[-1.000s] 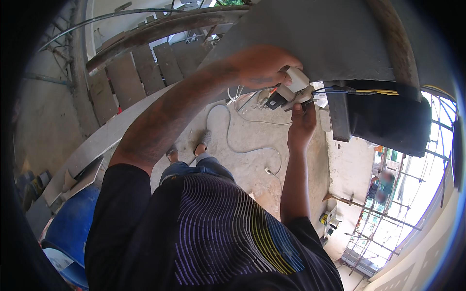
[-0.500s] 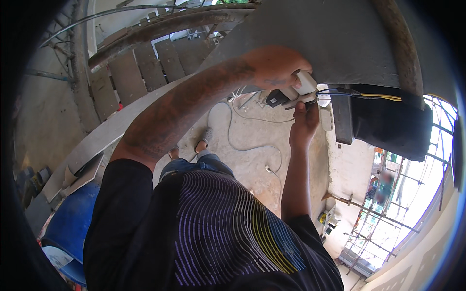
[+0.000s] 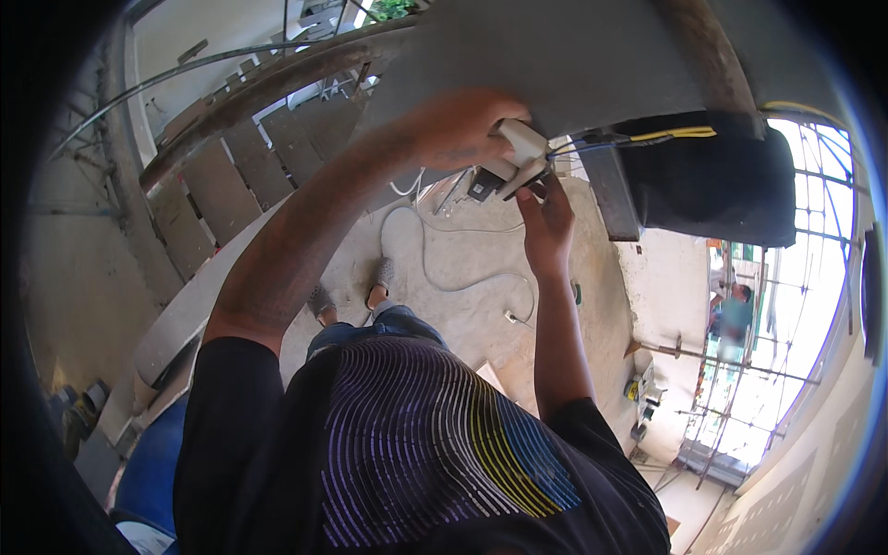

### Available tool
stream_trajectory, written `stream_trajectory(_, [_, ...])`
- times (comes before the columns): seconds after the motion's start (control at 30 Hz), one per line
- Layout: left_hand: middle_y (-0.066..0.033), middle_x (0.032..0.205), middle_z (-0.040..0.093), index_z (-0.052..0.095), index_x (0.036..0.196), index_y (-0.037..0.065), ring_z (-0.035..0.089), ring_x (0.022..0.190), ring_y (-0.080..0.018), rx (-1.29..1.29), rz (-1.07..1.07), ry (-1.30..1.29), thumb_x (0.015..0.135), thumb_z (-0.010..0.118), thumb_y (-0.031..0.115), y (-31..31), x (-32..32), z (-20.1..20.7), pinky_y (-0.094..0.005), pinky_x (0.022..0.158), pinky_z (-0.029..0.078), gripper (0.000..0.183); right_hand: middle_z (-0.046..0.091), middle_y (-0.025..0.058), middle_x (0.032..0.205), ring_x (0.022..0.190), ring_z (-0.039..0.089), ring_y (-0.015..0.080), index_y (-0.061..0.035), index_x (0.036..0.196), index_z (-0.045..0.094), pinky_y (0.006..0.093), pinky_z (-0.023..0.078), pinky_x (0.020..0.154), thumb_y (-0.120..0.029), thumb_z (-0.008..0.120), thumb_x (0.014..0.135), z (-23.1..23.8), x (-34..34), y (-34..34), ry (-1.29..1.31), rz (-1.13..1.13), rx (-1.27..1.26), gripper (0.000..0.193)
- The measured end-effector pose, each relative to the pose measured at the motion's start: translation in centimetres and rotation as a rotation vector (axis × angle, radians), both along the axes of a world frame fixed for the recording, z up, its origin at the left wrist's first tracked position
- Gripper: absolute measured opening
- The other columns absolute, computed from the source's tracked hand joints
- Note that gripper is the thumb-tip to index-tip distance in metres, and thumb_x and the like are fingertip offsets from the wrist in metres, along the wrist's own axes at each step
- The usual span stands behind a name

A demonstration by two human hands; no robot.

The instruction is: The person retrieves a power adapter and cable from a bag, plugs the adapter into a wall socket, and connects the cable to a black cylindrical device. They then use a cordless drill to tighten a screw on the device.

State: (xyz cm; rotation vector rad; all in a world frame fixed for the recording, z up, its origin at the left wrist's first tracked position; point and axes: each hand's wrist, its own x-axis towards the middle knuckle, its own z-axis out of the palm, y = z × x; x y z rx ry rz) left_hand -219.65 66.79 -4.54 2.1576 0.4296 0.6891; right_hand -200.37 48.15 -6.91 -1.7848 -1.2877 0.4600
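Observation:
My left hand [image 3: 458, 129] is raised against a grey concrete surface [image 3: 555, 55] and grips a white boxy electrical fitting [image 3: 523, 148] with a dark part [image 3: 483, 183] on its underside. My right hand [image 3: 546, 217] reaches up from below, its fingertips pinched at the fitting's edge where thin wires enter. The yellow and dark wires [image 3: 647, 137] run from the fitting to a dark recess [image 3: 712, 185] on the right. Whether the fingertips hold a wire or a small tool is too small to tell.
A curved concrete staircase [image 3: 213, 176] rises at the left. A white cable [image 3: 462, 282] loops over the floor near my feet [image 3: 351, 291]. A blue barrel [image 3: 153, 462] stands at the lower left. Another person [image 3: 735, 314] stands by scaffolding [image 3: 740, 407] at the far right.
My left hand and the white fitting have shifted slightly left along the concrete. My right hand stays just under the fitting.

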Motion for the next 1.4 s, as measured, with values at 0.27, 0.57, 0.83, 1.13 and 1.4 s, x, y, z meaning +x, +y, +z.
stream_trajectory(0.27, [-0.0158, 0.12, 0.075, 0.07, 0.132, 0.001, 0.071, 0.112, -0.0286, 0.153, 0.423, -0.223, 0.099, 0.079, 0.021, -5.2, -1.9, 2.2, -0.0392, 0.097, 0.056, 0.04, 0.073, 0.0131, 0.137, 0.118, 0.069, 0.024, -0.0025, 0.146, 0.065, 0.036, 0.054, 0.094, -0.014, 0.072, 0.101, -5.0, 4.5, -11.7, 0.046, -0.218, 0.019, 0.047])
stream_trajectory(0.57, [-0.0088, 0.105, 0.068, 0.065, 0.129, -0.001, 0.065, 0.094, -0.0155, -0.299, 0.052, -0.015, 0.105, 0.069, 0.021, -26.9, 15.4, -2.5, -0.0305, 0.082, 0.052, 0.032, 0.078, 0.0142, 0.117, 0.106, 0.072, 0.0207, -0.0009, 0.134, 0.072, 0.0372, 0.056, 0.09, -0.018, 0.071, 0.104, -7.6, 15.1, -21.9, 0.388, -0.058, 0.034, 0.035])
stream_trajectory(0.83, [-0.0129, 0.117, 0.07, 0.049, 0.149, 0.0, 0.071, 0.104, -0.0209, -1.435, 0.152, 0.017, 0.106, 0.064, 0.011, -35.9, 33.9, -16.6, -0.0335, 0.086, 0.058, 0.047, 0.076, 0.0153, 0.124, 0.113, 0.071, 0.023, 0.0002, 0.132, 0.07, 0.0411, 0.054, 0.103, -0.022, 0.073, 0.102, -13.2, 28.8, -30.1, 0.498, 0.399, -0.218, 0.037])
stream_trajectory(1.13, [-0.0146, 0.117, 0.065, 0.027, 0.169, 0.01, 0.069, 0.08, -0.0197, -1.054, 0.493, 0.258, 0.098, 0.066, 0.005, -31.3, 46.6, -28.5, -0.0336, 0.068, 0.057, 0.081, 0.068, 0.0177, 0.142, 0.126, 0.067, 0.0302, -0.0026, 0.151, 0.06, 0.0441, 0.05, 0.114, -0.025, 0.07, 0.105, -15.0, 48.7, -36.0, 0.674, 0.311, -0.327, 0.053])
stream_trajectory(1.4, [-0.0178, 0.112, 0.068, 0.053, 0.147, -0.002, 0.068, 0.091, -0.0244, -1.034, 0.623, 0.996, 0.09, 0.076, 0.005, -22.4, 52.3, -43.6, -0.0395, 0.066, 0.056, 0.062, 0.072, 0.0098, 0.131, 0.112, 0.07, 0.0212, -0.009, 0.151, 0.061, 0.0365, 0.055, 0.094, -0.037, 0.066, 0.106, -25.6, 70.5, -38.8, 1.009, -0.146, -0.425, 0.053])
